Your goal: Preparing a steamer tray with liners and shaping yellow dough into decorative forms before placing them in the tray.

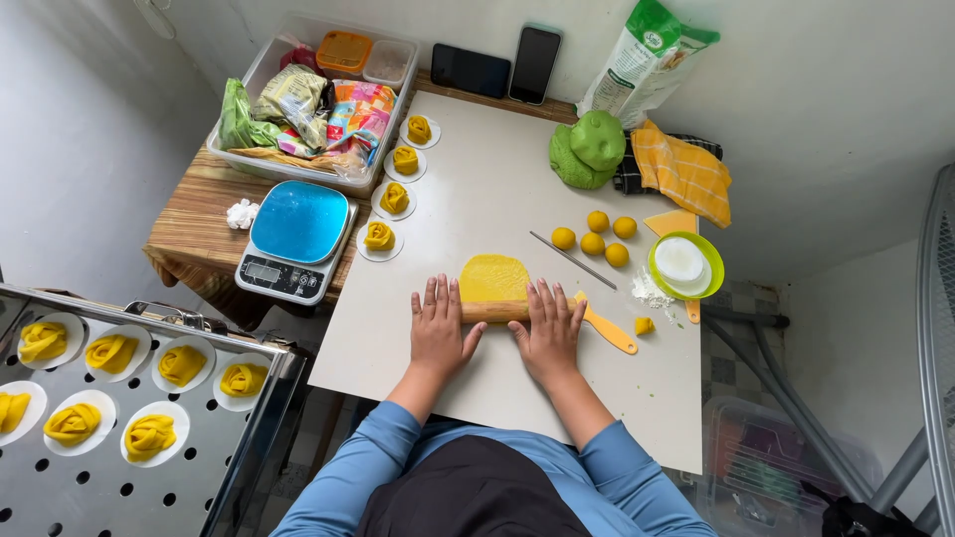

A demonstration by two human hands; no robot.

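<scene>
Both hands lie flat, palms down and fingers spread, on a wooden rolling pin (pixel 494 311). The left hand (pixel 438 328) presses the pin's left part and the right hand (pixel 549 333) its right part; neither hand closes around it. The pin lies crosswise on the near edge of a flattened sheet of yellow dough (pixel 493 277), which rests on a pale work board (pixel 477 189) covering the table.

Just right of the right hand lies a yellow spatula (pixel 609 333), and beyond it a small yellow dough scrap (pixel 645 325). Four yellow dough balls (pixel 595 236) sit in a cluster farther back, with a thin metal rod (pixel 573 261) lying diagonally between them and the sheet. A green bowl (pixel 686 266) stands at the board's right edge, near a lump of green dough (pixel 589 149).

Along the board's left edge, four shaped yellow dough rolls (pixel 395 198) sit on white paper rounds. A blue kitchen scale (pixel 298 239) stands beside them. A perforated metal tray (pixel 109 467) at lower left carries more such rolls.
</scene>
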